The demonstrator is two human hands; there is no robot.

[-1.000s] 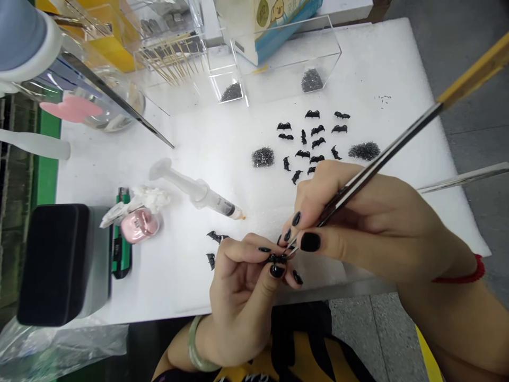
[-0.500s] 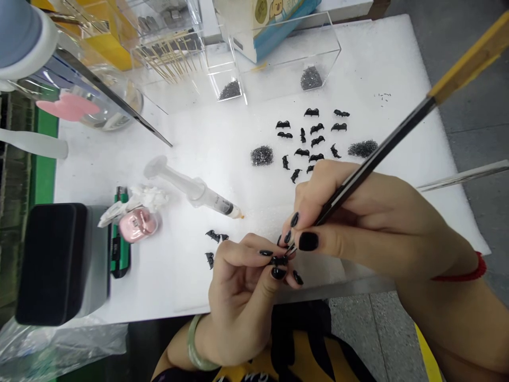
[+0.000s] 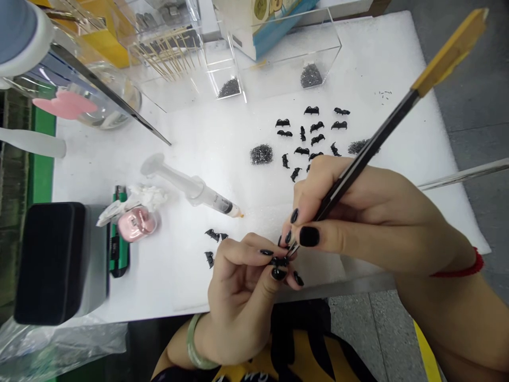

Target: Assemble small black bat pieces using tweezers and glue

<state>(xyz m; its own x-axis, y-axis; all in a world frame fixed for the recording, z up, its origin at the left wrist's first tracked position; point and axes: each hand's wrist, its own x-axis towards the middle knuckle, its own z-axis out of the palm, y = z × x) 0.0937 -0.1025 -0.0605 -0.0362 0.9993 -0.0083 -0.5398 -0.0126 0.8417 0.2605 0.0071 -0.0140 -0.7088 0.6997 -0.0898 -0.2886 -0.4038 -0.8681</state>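
My left hand (image 3: 244,300) pinches a small shiny black piece (image 3: 279,261) between thumb and index finger; it resembles the bat-shaped pieces on the table. My right hand (image 3: 358,217) grips slim black tweezers (image 3: 369,143), their rear end wrapped in yellow tape. The tweezers' tips touch or nearly touch the small piece, though the fingers partly hide the contact. Beyond my right hand lie several black bat-shaped pieces (image 3: 301,151) on the white mat. Others (image 3: 214,235) lie just left of my left hand.
Left of the hands lies a syringe (image 3: 199,191) with an orange tip. Piles of tiny dark beads (image 3: 261,154) sit on the white mat (image 3: 382,58). Clear acrylic boxes (image 3: 286,53) stand at the back. A black-topped box (image 3: 50,262), green cutter (image 3: 118,249) and pink case (image 3: 137,224) are at left.
The rear end of the tweezers has swung left and slightly up as my right hand shifted a little. My left hand keeps its pinch on the small piece.
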